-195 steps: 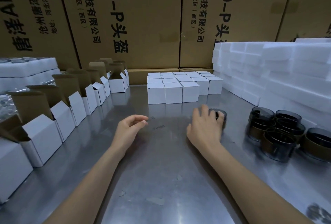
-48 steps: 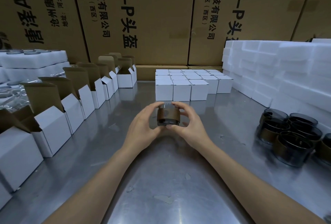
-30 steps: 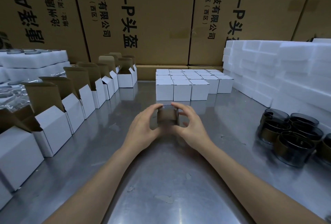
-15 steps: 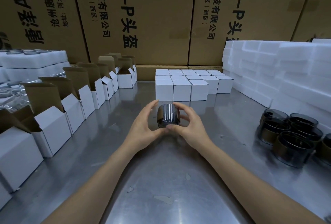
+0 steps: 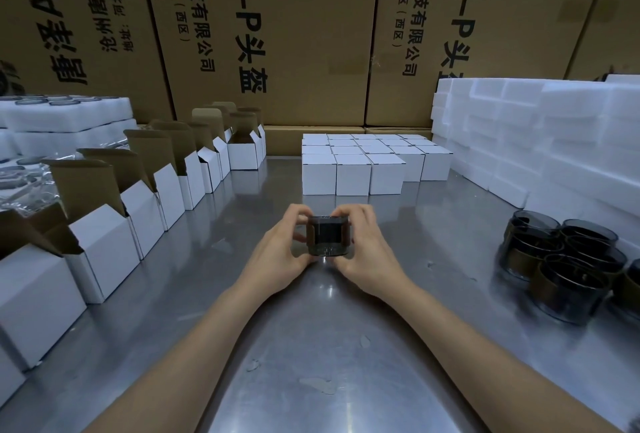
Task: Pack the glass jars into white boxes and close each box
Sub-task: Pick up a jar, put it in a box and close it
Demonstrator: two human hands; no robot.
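Observation:
A small dark glass jar (image 5: 327, 237) with a brown label is held just above the steel table (image 5: 311, 346) in the middle of the view. My left hand (image 5: 280, 252) grips its left side and my right hand (image 5: 367, 252) grips its right side, fingers curled over the rim. A row of open white boxes (image 5: 114, 235) with brown flaps raised runs along the left. Closed white boxes (image 5: 353, 173) stand in a block at the back centre. Several more dark jars (image 5: 564, 259) cluster at the right.
White foam blocks (image 5: 554, 141) are stacked at the back right and another foam stack (image 5: 65, 121) at the back left. Large brown cartons (image 5: 294, 34) wall off the rear. Crinkled clear plastic (image 5: 20, 183) lies behind the open boxes.
Over the past seconds my right hand brought the jar from the table's right to the centre and my left joined it. Since half a second ago the jar has turned in my hands.

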